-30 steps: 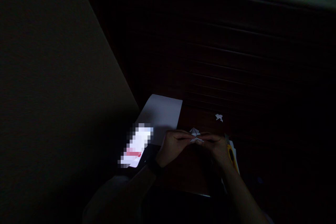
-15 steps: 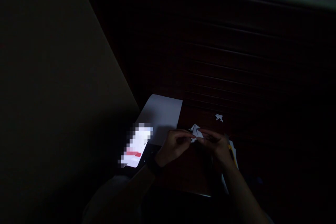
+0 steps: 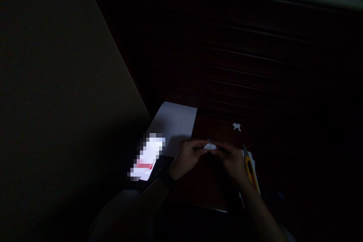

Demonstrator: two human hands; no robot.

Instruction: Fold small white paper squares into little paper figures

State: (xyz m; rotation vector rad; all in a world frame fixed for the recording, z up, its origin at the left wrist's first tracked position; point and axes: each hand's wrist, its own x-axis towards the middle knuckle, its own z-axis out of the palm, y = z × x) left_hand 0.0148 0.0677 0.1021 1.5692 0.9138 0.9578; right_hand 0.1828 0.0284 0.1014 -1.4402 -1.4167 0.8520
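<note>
Between my two hands is a small piece of folded white paper [image 3: 210, 146], held above the dark wooden table. My left hand [image 3: 189, 157], with a dark band at the wrist, pinches its left side between thumb and fingers. On the other side, my right hand [image 3: 231, 160] grips the right edge the same way, fingertips close to those of the left. The fingers cover part of the paper, so its full shape cannot be made out. A small folded white paper figure [image 3: 236, 126] lies on the table beyond my right hand.
A white sheet [image 3: 172, 121] lies left of my hands, beside a brightly lit phone [image 3: 149, 159] with a blurred screen. To the right, a yellow utility knife [image 3: 250, 170] rests on white papers [image 3: 256, 176]. A pale wall [image 3: 56, 83] stands at the left. The room is dark.
The folded paper has gone from a taller, pointed shape to a lower, flatter one. My right hand has shifted slightly left, showing more of the utility knife.
</note>
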